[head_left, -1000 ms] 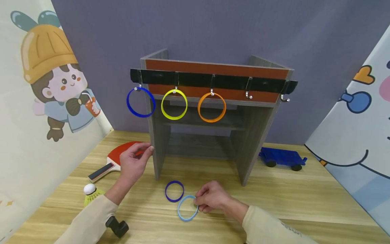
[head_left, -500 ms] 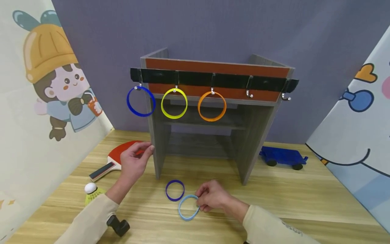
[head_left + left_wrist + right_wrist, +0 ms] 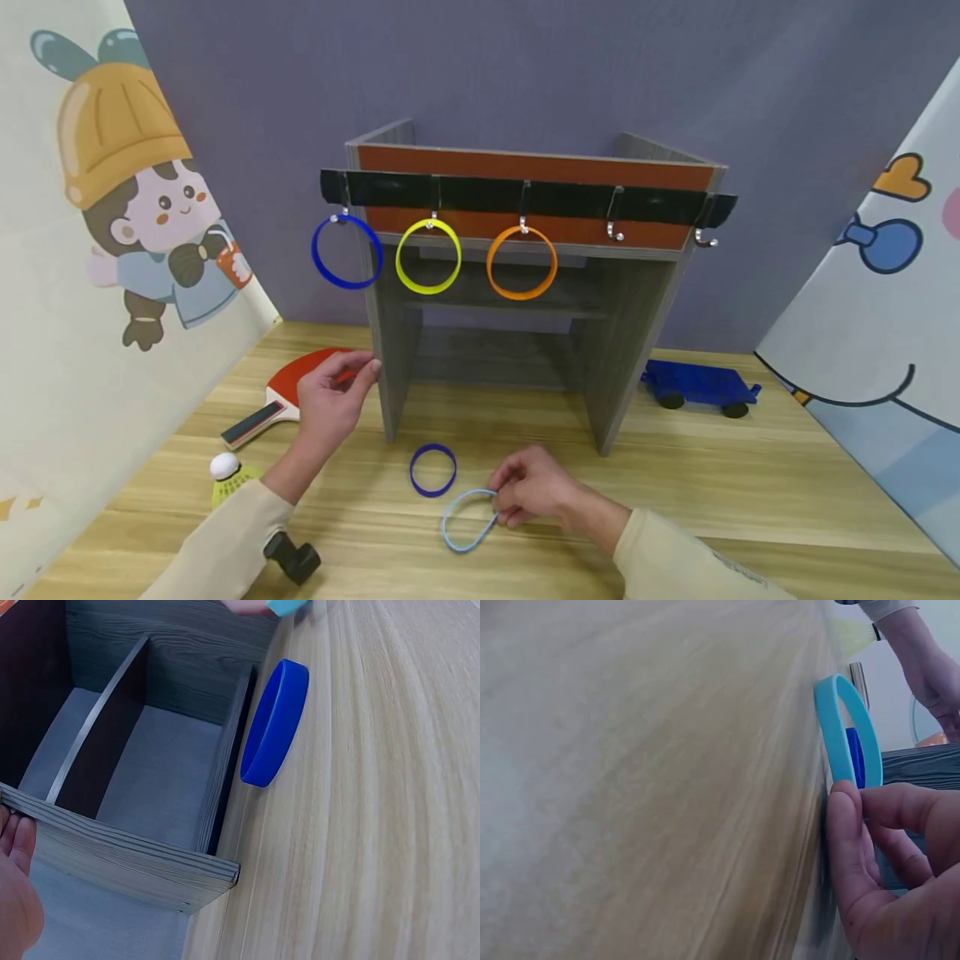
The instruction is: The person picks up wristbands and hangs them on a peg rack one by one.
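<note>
My left hand (image 3: 332,402) holds the front edge of the left side panel (image 3: 382,333) of a small grey wooden shelf unit, its thumb and fingers at the edge. Between thumb and fingers my right hand (image 3: 536,492) pinches a light blue silicone wristband (image 3: 838,742), which looks tilted and slightly pulled out of round. A dark blue wristband (image 3: 285,720) lies on the table just behind it. Blue (image 3: 316,257), yellow (image 3: 401,265) and orange (image 3: 491,268) wristbands hang from hooks on the black rail (image 3: 480,192) across the unit. The two right-hand hooks (image 3: 615,233) hold nothing.
Left of the unit lie a red table tennis bat (image 3: 296,385) and a yellow shuttlecock (image 3: 228,477). A blue toy cart (image 3: 701,385) stands to its right on the wooden table (image 3: 750,483). Printed cartoon panels flank both sides.
My right hand has shifted slightly right, and the light blue wristband has tilted and gone out of round in its pinch. The left hand has stayed at the panel.
</note>
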Tool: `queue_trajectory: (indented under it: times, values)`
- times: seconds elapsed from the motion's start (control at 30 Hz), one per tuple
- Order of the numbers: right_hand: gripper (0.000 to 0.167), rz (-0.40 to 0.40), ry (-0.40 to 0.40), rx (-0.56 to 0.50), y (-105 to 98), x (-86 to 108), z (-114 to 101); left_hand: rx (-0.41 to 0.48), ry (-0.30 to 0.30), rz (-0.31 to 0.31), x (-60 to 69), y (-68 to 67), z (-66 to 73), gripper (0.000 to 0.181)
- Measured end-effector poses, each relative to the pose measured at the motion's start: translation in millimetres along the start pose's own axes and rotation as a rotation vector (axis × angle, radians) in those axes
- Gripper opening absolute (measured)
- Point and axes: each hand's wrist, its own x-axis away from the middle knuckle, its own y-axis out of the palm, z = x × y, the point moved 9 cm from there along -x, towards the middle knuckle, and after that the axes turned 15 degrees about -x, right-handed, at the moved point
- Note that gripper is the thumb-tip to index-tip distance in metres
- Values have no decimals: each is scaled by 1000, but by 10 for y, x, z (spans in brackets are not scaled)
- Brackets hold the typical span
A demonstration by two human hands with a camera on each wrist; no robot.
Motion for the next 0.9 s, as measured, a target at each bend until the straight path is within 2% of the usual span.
queue_trajectory:
  times: [0.43, 0.73, 0.9]
  values:
    - [17, 20, -27, -83, -248, 150, -170, -19, 17, -1, 0, 22, -5, 11]
    - [22, 20, -62, -173, -433, 264, -482, 9, 41, 0, -1, 33, -11, 13]
    - [15, 20, -101, -256, -472, 348, -661, 16, 35, 0, 0, 30, -17, 12]
